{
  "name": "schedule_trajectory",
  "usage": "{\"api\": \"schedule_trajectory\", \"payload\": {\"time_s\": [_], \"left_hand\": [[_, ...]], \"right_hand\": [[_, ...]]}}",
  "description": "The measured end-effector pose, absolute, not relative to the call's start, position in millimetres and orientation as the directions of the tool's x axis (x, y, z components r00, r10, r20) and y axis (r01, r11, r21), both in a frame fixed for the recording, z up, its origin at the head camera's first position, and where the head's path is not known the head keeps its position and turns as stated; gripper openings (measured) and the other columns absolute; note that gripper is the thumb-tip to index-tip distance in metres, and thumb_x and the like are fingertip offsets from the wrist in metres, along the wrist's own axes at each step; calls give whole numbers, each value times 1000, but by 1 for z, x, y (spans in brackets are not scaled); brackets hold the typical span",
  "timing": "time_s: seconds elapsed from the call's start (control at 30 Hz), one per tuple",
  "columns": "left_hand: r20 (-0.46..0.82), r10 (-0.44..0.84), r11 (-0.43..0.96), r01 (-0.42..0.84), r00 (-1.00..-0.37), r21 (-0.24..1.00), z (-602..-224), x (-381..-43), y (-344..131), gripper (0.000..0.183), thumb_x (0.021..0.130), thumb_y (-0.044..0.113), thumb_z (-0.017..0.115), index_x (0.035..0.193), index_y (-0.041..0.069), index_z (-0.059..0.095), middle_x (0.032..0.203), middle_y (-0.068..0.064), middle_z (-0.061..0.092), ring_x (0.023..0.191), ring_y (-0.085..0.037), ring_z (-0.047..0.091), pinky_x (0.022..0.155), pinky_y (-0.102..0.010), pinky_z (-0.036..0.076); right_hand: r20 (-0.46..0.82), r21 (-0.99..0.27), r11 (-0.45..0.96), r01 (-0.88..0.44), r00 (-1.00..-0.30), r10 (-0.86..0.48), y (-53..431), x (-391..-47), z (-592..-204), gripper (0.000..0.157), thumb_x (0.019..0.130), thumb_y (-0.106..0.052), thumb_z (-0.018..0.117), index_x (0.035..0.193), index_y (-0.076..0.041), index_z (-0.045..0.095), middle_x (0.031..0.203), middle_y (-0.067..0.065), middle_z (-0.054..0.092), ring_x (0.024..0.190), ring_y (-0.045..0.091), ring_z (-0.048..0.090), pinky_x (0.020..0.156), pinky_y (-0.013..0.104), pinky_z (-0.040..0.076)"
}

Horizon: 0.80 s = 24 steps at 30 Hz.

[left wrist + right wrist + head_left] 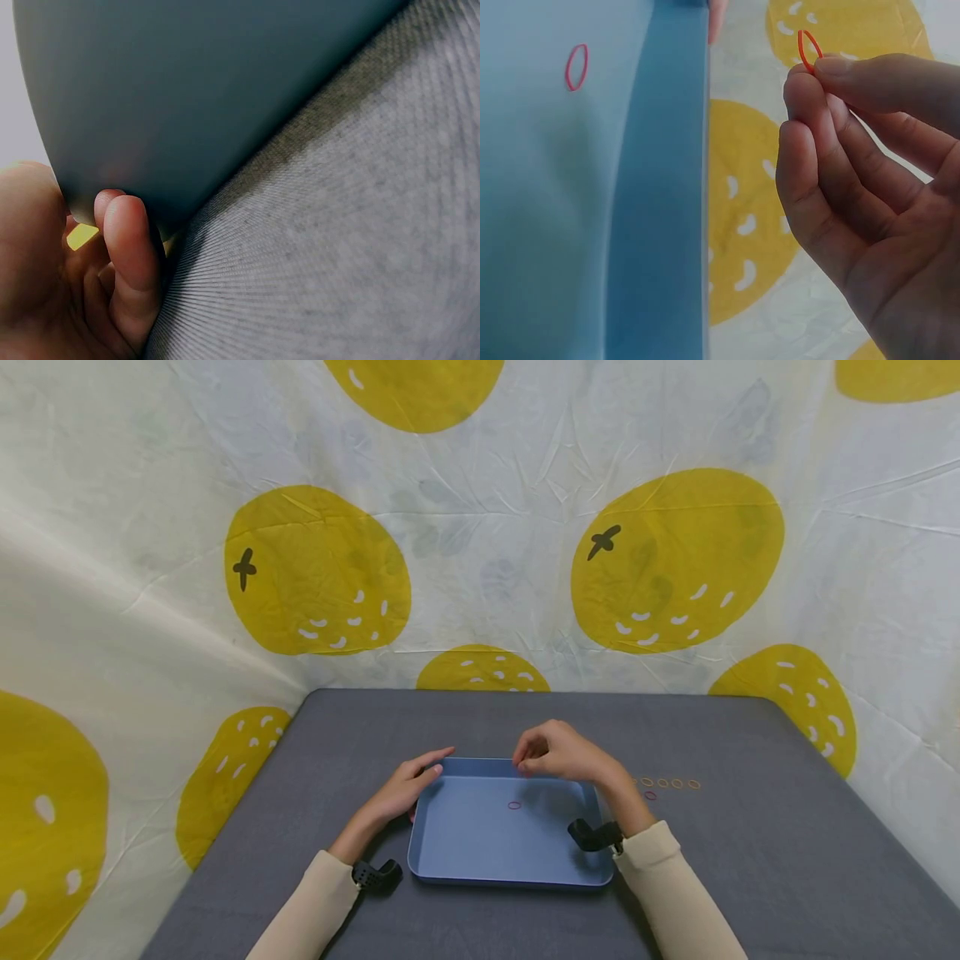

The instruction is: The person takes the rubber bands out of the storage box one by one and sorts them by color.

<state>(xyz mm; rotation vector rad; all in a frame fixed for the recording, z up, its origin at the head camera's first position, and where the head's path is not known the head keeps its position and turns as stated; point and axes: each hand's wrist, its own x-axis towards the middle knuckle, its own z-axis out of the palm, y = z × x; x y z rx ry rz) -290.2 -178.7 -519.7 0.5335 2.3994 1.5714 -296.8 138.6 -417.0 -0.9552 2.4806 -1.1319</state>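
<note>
A shallow blue tray lies on the dark grey table. My left hand holds it at the far left corner, thumb at the rim and other fingers against the outer wall, as the left wrist view shows. Above the tray's far right rim, my right hand pinches a small red rubber band between thumb and fingertips. A second red rubber band lies flat on the tray floor. The pinched band is too small to make out in the head view.
Right of the tray, several orange-yellow rubber bands lie in a row on the table, with one red band just in front. My right forearm partly covers the row's left end. A lemon-patterned cloth hangs behind the table.
</note>
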Motion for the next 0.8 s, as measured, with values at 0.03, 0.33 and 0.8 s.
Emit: {"api": "schedule_trajectory", "payload": {"time_s": [0.03,0.33,0.8], "left_hand": [[15,414,360,179,-910,916,-520,-290,-178,42,103,36,44,145,31,44,133,-9,57,34,-21,45,35,-41,45],[22,411,353,182,-911,918,-506,-280,-173,42,105,24,42,147,21,43,131,-14,58,34,-21,43,35,-39,45],[16,412,361,179,-911,915,-519,-290,-177,43,103,34,44,146,29,43,132,-9,58,33,-21,45,35,-40,45]], "right_hand": [[45,-745,480,-463,-753,-656,139,-297,-416,7,88,-14,69,90,-9,74,88,7,73,76,14,66,71,29,55],[36,-773,465,-432,-761,-647,141,-292,-407,6,90,-11,67,89,-12,72,90,13,72,83,35,69,70,31,56],[91,-761,453,-463,-769,-633,144,-286,-396,8,90,-9,67,88,-15,72,85,0,72,80,30,70,69,31,57]]}}
